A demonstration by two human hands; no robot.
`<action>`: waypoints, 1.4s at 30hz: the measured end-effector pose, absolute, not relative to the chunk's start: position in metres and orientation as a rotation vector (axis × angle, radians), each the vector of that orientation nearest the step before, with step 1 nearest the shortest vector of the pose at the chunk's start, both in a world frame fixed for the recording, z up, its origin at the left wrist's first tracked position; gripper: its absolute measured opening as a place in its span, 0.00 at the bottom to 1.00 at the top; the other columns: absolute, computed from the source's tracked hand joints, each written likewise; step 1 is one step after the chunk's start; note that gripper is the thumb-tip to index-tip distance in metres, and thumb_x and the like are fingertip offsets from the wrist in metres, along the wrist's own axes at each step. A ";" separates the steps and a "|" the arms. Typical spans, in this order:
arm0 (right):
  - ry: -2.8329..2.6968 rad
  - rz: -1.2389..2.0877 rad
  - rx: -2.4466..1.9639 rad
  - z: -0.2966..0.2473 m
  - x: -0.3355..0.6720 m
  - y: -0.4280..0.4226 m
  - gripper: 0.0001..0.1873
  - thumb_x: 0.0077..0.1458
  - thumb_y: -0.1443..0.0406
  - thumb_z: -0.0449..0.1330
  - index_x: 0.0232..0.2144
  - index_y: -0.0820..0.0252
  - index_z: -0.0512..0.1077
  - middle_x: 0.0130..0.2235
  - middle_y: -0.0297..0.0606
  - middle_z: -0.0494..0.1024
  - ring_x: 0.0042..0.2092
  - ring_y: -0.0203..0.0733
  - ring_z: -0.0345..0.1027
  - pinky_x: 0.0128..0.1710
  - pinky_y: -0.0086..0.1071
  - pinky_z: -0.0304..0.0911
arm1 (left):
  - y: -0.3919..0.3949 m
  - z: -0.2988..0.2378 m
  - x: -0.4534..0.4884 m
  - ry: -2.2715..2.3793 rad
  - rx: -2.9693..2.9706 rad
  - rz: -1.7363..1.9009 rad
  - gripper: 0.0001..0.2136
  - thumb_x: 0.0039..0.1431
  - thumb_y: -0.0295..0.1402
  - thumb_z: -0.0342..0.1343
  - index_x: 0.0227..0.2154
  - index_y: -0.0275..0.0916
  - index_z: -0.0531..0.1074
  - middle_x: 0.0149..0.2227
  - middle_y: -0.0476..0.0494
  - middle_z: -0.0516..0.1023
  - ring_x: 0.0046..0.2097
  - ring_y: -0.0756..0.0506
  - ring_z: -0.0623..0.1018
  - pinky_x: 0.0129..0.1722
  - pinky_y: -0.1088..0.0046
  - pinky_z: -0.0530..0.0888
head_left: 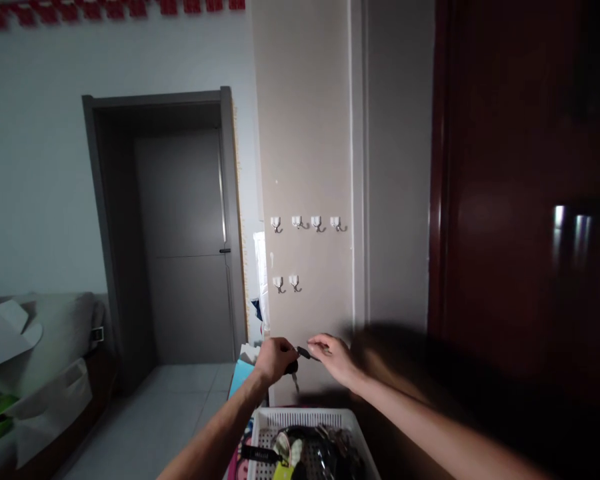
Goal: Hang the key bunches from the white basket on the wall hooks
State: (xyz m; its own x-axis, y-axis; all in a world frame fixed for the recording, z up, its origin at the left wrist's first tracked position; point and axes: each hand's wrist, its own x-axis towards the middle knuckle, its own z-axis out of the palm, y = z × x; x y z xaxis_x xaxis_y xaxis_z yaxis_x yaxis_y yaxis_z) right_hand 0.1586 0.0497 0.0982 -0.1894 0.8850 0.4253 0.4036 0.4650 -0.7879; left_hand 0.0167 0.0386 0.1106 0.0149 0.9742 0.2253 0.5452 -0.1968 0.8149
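Both of my hands are raised in front of a beige wall panel. My left hand (275,360) is closed around a dark key fob (293,367), with a small key hanging below it. My right hand (333,355) pinches the other end of the same dark bunch (304,352) between thumb and fingers. Above the hands, several small white adhesive hooks (305,223) sit in a row on the panel, all bare, with two more hooks (286,283) lower down. A white perforated basket (300,419) below my arms holds several keys and straps.
A grey door (185,247) stands in a recess to the left. A dark red wooden door (525,220) fills the right side. A sofa with pale covers (35,360) is at lower left. Blue and white bags (245,373) lean beside the panel.
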 end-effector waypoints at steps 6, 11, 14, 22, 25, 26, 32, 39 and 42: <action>-1.970 0.699 -0.994 0.112 0.146 0.055 0.07 0.39 0.66 0.50 0.22 0.64 0.65 0.22 0.33 0.68 0.25 0.32 0.60 0.24 0.25 0.55 | 0.042 0.138 0.016 1.573 1.975 0.973 0.05 0.34 0.27 0.49 0.16 0.34 0.70 0.16 0.50 0.69 0.21 0.53 0.66 0.19 0.82 0.60; -1.944 0.705 -0.996 0.128 0.138 0.067 0.06 0.38 0.68 0.49 0.21 0.65 0.64 0.19 0.31 0.66 0.23 0.29 0.57 0.22 0.23 0.53 | 0.053 0.149 0.005 1.478 1.963 1.049 0.06 0.36 0.30 0.49 0.15 0.33 0.69 0.14 0.51 0.66 0.20 0.54 0.64 0.19 0.82 0.59; -1.923 0.708 -1.006 0.146 0.130 0.073 0.05 0.37 0.68 0.49 0.19 0.65 0.64 0.18 0.30 0.64 0.21 0.28 0.56 0.21 0.23 0.53 | 0.063 0.161 -0.003 1.381 1.915 1.143 0.08 0.36 0.32 0.49 0.14 0.33 0.68 0.12 0.52 0.64 0.19 0.54 0.63 0.18 0.81 0.59; -1.647 0.809 -0.949 0.225 0.100 0.099 0.05 0.40 0.67 0.50 0.19 0.64 0.62 0.18 0.31 0.65 0.19 0.27 0.57 0.17 0.21 0.55 | 0.077 0.212 -0.017 1.141 1.564 1.503 0.10 0.41 0.32 0.48 0.29 0.32 0.65 0.25 0.46 0.70 0.25 0.53 0.69 0.22 0.80 0.63; -1.512 0.768 -0.908 0.261 0.092 0.121 0.04 0.39 0.67 0.52 0.21 0.64 0.62 0.22 0.34 0.68 0.21 0.28 0.60 0.17 0.21 0.56 | 0.081 0.230 -0.019 1.157 1.535 1.501 0.14 0.42 0.31 0.48 0.35 0.32 0.62 0.31 0.41 0.69 0.28 0.52 0.70 0.23 0.80 0.64; -1.479 0.745 -0.915 0.270 0.090 0.128 0.04 0.39 0.67 0.52 0.21 0.64 0.62 0.23 0.35 0.68 0.21 0.28 0.61 0.16 0.21 0.57 | 0.083 0.235 -0.019 1.176 1.540 1.503 0.15 0.42 0.30 0.48 0.36 0.32 0.61 0.32 0.40 0.69 0.28 0.52 0.70 0.23 0.80 0.64; -1.363 0.569 -1.052 0.301 0.087 0.164 0.05 0.40 0.67 0.52 0.22 0.64 0.63 0.25 0.37 0.70 0.22 0.29 0.62 0.14 0.20 0.55 | 0.104 0.241 -0.017 1.271 1.654 1.482 0.15 0.41 0.29 0.48 0.35 0.31 0.62 0.32 0.39 0.69 0.29 0.51 0.70 0.23 0.80 0.63; -1.371 0.444 -1.226 0.301 0.081 0.191 0.07 0.38 0.65 0.53 0.22 0.65 0.65 0.22 0.38 0.70 0.21 0.31 0.62 0.15 0.22 0.56 | 0.119 0.216 -0.021 1.358 1.775 1.428 0.14 0.40 0.29 0.47 0.33 0.32 0.64 0.31 0.41 0.70 0.29 0.51 0.69 0.23 0.80 0.64; -1.424 0.421 -1.280 0.293 0.082 0.190 0.08 0.39 0.65 0.52 0.24 0.65 0.66 0.22 0.38 0.70 0.22 0.33 0.62 0.17 0.24 0.57 | 0.116 0.203 -0.024 1.409 1.768 1.368 0.13 0.40 0.29 0.47 0.33 0.31 0.64 0.30 0.41 0.70 0.28 0.52 0.69 0.22 0.80 0.64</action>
State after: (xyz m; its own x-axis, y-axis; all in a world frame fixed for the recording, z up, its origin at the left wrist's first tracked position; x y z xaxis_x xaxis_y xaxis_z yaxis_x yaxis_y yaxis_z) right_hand 0.0816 0.1902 0.2926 0.2081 0.8533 0.4781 0.4559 0.3479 -0.8192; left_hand -0.0242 0.1158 0.2028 -0.0371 0.9178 0.3953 0.4226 -0.3441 0.8385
